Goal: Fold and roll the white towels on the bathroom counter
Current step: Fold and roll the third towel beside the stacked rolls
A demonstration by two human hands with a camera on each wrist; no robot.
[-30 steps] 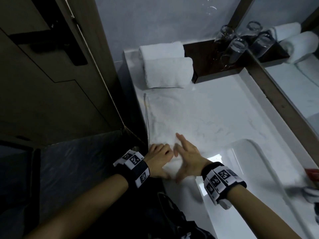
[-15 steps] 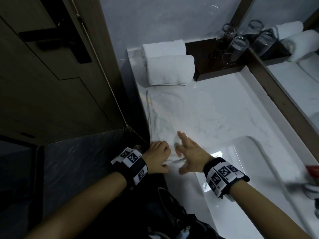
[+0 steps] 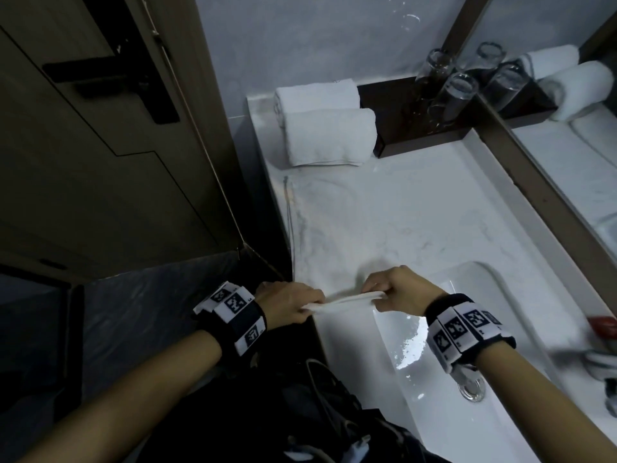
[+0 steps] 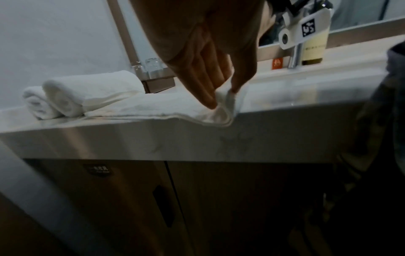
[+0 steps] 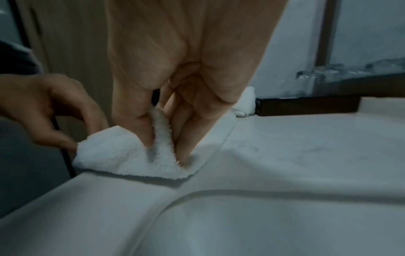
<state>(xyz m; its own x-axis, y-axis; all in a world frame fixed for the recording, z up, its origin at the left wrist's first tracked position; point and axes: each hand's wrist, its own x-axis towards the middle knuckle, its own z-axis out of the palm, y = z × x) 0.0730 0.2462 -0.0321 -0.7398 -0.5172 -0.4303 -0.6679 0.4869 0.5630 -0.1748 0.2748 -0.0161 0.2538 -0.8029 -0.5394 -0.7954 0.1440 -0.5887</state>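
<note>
A white towel (image 3: 334, 228) lies flat in a long strip on the marble counter (image 3: 450, 208), running from the near edge toward two rolled white towels (image 3: 329, 135) at the far left corner. My left hand (image 3: 293, 304) pinches the near left corner of the flat towel (image 4: 157, 105). My right hand (image 3: 397, 290) pinches the near right corner (image 5: 157, 138) between thumb and fingers. The near edge (image 3: 340, 300) is lifted and stretched between both hands. The rolled towels (image 4: 83, 93) touch the strip's far end.
A dark wooden tray (image 3: 420, 128) with upturned glasses (image 3: 450, 95) stands behind the rolls against the mirror (image 3: 567, 145). The sink basin (image 3: 450, 362) lies at the near right with a tap (image 3: 597, 359). A wooden door (image 3: 100, 128) stands at the left.
Both hands went from lying flat on the towel's near end to pinching its two near corners and lifting that edge off the counter.
</note>
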